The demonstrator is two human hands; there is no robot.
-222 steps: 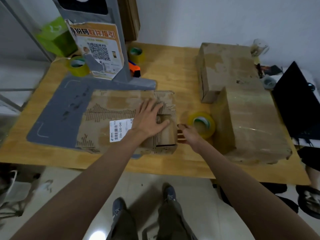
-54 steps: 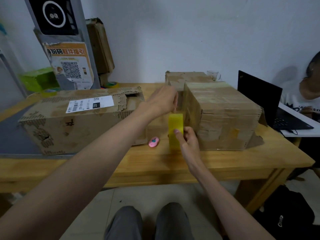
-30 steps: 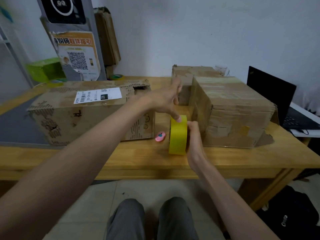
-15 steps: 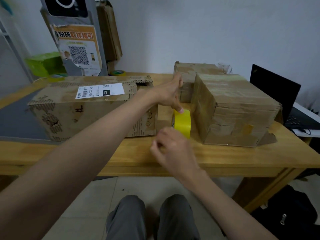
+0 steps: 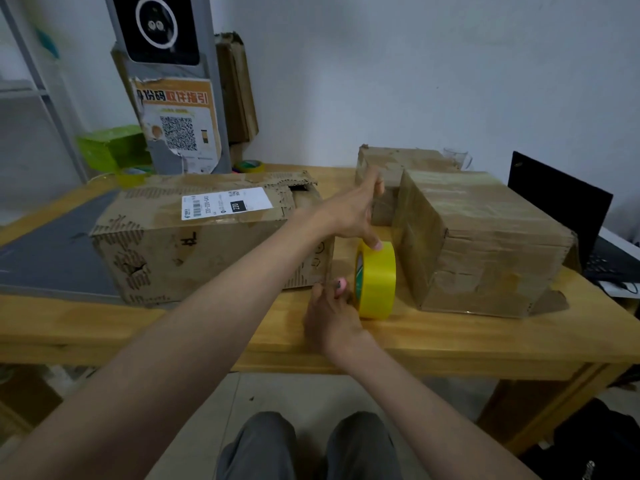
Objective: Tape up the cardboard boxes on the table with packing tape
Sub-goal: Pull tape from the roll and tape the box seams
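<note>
**Yellow tape roll stands on edge between two boxes**

A roll of yellow packing tape [image 5: 376, 280] stands upright on its edge on the light wooden table [image 5: 450, 341], in the gap between a long, worn cardboard box with a white shipping label [image 5: 207, 237] on the left and a squarer brown cardboard box wrapped in clear tape [image 5: 485, 244] on the right. A third, smaller cardboard box [image 5: 398, 161] sits behind them, near the wall.

The left hand [image 5: 353, 216] reaches over the long box's right end; its fingers are straight and held together, and the thumb tip presses down on the top of the roll. The right hand [image 5: 329, 313] sits low at the roll's left face, fingers curled at the edge of the roll; whether they pinch the tape end or the small pink object [image 5: 341, 285] just beside them cannot be made out.

A grey mat [image 5: 52, 254] lies under the long box's left part. A black laptop [image 5: 568, 209] stands open at the table's right edge.
</note>
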